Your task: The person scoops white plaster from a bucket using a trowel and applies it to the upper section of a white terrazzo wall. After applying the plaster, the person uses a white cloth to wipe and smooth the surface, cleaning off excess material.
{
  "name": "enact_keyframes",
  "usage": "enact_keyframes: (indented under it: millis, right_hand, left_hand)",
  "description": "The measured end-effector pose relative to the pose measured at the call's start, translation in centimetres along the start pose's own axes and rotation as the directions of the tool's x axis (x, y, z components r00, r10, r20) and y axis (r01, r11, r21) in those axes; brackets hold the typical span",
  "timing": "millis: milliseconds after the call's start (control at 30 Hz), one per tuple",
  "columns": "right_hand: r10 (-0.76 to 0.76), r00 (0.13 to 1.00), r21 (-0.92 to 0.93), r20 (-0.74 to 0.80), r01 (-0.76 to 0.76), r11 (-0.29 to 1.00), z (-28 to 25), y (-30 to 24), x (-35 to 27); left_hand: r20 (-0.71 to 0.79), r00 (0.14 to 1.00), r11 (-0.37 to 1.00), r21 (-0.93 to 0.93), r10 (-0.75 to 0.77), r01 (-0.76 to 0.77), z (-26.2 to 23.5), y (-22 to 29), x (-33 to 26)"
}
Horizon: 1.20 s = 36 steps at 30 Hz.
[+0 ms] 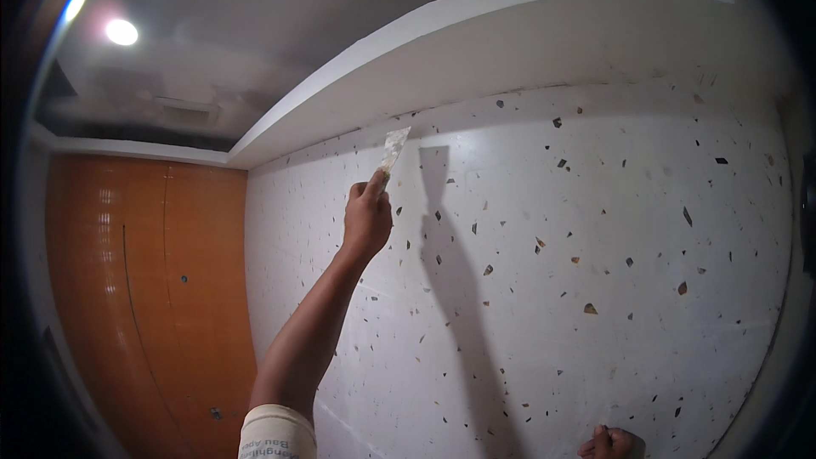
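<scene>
My left hand [368, 223] is raised on an outstretched arm and closed around the handle of a putty knife [395, 149]. Its broad blade, smeared pale, points upward near the top of the speckled wall [544, 204], just under the ceiling drop. Whether the blade touches the surface cannot be made out. Low in the picture, right of the middle, my right hand [610, 442] is close to the same wall with its fingers curled in. Anything inside those fingers is hidden, and the lower frame edge cuts the hand off.
A white dropped ceiling edge [476, 13] runs above the wall. On the left stands an orange-brown panelled surface [144, 289] with small fittings. Round ceiling lights [121, 31] shine at upper left, and my arm's shadow [459, 306] falls across the wall.
</scene>
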State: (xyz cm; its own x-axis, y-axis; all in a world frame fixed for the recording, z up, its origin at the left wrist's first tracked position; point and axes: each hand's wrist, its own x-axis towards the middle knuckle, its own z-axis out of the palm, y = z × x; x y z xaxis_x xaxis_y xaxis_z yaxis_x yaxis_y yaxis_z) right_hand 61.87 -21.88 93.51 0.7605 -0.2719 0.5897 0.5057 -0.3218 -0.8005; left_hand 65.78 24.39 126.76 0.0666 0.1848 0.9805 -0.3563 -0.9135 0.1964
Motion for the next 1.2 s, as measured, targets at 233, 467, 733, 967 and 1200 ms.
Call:
enact_keyframes:
  millis: [233, 467, 733, 967, 1200]
  right_hand:
    - [0.054, 0.997, 0.045, 0.051, -0.056, 0.997, -0.1, -1.0, -0.1]
    - [0.074, 0.997, -0.013, 0.032, -0.073, 0.997, 0.0, -1.9, 0.0]
    - [0.012, 1.000, -0.069, 0.027, -0.010, 0.998, 0.2, -2.4, 0.0]
    - [0.062, 0.998, -0.065, 0.028, -0.060, 0.996, 0.2, -1.2, 0.2]
    - [0.148, 0.989, -0.032, 0.000, -0.148, 0.988, 0.6, -1.9, 0.0]
  left_hand:
    - [-0.066, 0.996, 0.995, 0.079, 0.062, -0.057, 3.4, -1.7, 4.0]
    - [-0.079, 0.997, 0.997, 0.075, -0.009, 0.015, 5.1, -3.3, 5.6]
    - [-0.113, 0.992, 0.997, 0.058, 0.048, -0.041, 6.8, -4.3, 6.4]
    - [-0.109, 0.993, 0.999, -0.011, 0.033, -0.035, 7.8, -4.0, 6.4]
    - [-0.076, 0.993, 0.995, 0.001, 0.096, -0.096, 7.5, -4.5, 6.9]
